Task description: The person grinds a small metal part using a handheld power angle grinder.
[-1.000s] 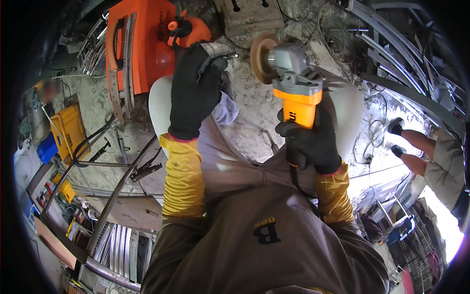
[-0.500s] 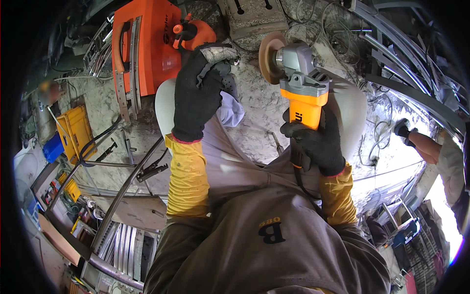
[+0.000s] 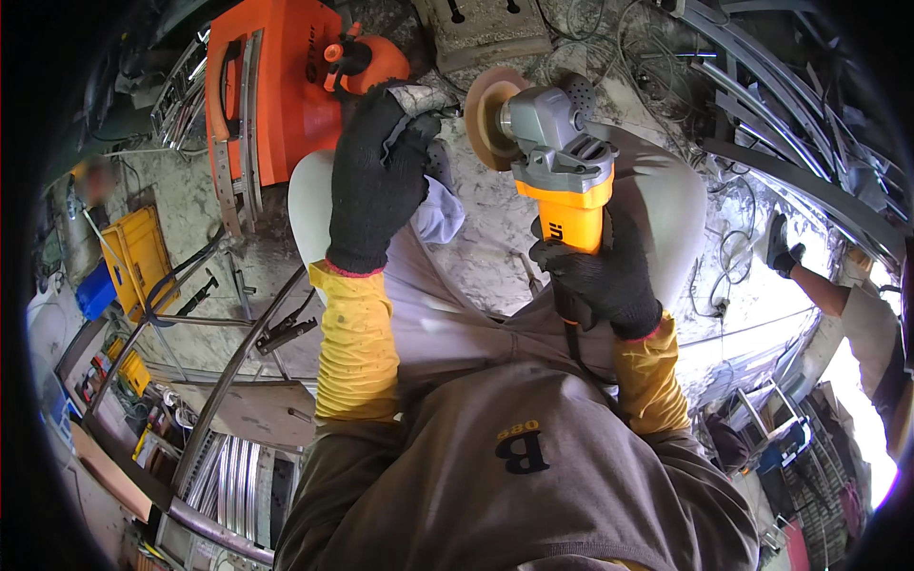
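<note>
My right hand (image 3: 609,271), in a black glove, is wrapped round the yellow body of an angle grinder (image 3: 564,157) with a grey metal head. Its brown disc (image 3: 487,119) faces left, close to my left hand but seemingly apart from it. My left hand (image 3: 376,186), gloved as well, is closed on a small silvery metal piece (image 3: 419,99), whose tip sticks out toward the disc. My fingers hide the rest of that piece. Both hands are above my knees, and a pale cloth (image 3: 440,214) lies below my left wrist.
Beyond my left hand stand a red-orange case (image 3: 271,105) and an orange spray bottle (image 3: 381,67). A bent metal tube frame (image 3: 228,395) and a yellow crate (image 3: 138,252) are at left. Metal strips (image 3: 762,105) lie at far right, near another person's leg (image 3: 821,284).
My right hand has brought the grinder leftward, turning its disc nearer to the metal piece. My left hand keeps its hold. The whole view has shifted slightly.
</note>
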`<state>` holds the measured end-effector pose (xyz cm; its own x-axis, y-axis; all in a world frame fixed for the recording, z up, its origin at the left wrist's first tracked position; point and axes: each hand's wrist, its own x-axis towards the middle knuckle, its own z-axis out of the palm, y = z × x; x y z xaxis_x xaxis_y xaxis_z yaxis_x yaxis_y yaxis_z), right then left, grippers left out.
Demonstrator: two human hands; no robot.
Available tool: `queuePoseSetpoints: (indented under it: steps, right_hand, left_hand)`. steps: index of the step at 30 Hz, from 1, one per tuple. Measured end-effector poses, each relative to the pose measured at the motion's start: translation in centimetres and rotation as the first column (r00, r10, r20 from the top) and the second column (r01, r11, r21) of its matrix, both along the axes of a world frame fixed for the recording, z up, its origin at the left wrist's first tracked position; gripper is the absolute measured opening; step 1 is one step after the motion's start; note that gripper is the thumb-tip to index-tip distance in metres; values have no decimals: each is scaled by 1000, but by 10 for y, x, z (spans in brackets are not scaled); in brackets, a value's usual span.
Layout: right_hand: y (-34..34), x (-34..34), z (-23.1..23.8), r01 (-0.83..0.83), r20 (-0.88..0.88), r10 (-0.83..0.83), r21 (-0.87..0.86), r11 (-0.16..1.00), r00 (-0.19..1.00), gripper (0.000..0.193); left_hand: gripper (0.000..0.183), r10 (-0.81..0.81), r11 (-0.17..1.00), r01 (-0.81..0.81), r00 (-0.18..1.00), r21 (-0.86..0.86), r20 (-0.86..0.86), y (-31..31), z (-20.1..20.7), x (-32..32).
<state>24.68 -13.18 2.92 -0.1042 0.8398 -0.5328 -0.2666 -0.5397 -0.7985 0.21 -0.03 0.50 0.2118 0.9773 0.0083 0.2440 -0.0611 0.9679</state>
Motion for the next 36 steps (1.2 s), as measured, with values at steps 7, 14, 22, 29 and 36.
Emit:
queuePoseSetpoints:
  steps: [7, 14, 22, 29, 36]
  right_hand:
    - [-1, -3, 1, 27, 30, -28, 31, 999, 999, 48]
    - [2, -1, 0, -51, 123, 44, 56, 997, 991, 47]
    - [4, -3, 4, -52, 174, 40, 65, 997, 984, 41]
    - [2, -1, 1, -82, 204, 63, 83, 993, 977, 41]
    - [-2, 1, -4, -20, -12, 21, 56, 998, 1000, 51]
  left_hand:
    - [28, -24, 982, 44, 994, 186, -110, 4, -3, -1]
    - [36, -33, 962, 70, 989, 265, -142, 6, -7, -1]
    - [36, -10, 942, 78, 979, 325, -206, 6, -3, 1]
    - [29, -14, 959, 58, 987, 276, -159, 4, -4, 2]
    - [21, 106, 987, -88, 985, 135, -133, 1, -23, -6]
